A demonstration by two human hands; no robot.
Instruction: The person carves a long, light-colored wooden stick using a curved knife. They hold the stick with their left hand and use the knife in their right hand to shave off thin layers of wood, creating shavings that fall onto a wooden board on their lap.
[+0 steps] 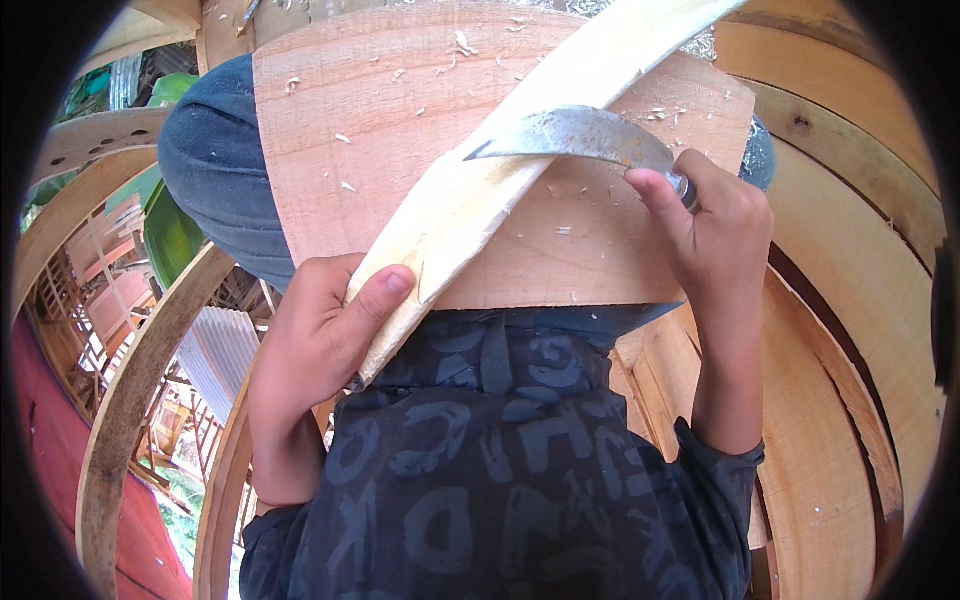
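A long pale, peeled piece of wood (430,225) slants across my lap, from the lower left up past the top edge. My left hand (335,315) is closed round its near end, the thumb lying on top. In my right hand (725,215) is the handle of a curved knife (590,135), mostly hidden by the fingers. The knife's grey, rust-spotted blade lies across the pale wood, its tip pointing left. Beneath both, a wide wooden board (350,130) rests on my legs.
Small wood shavings (460,45) are scattered over the board. Planked wooden walls (840,250) curve close on the right. At the left, curved wooden rails (140,390) stand beside a corrugated sheet (220,360) and a green object (170,235).
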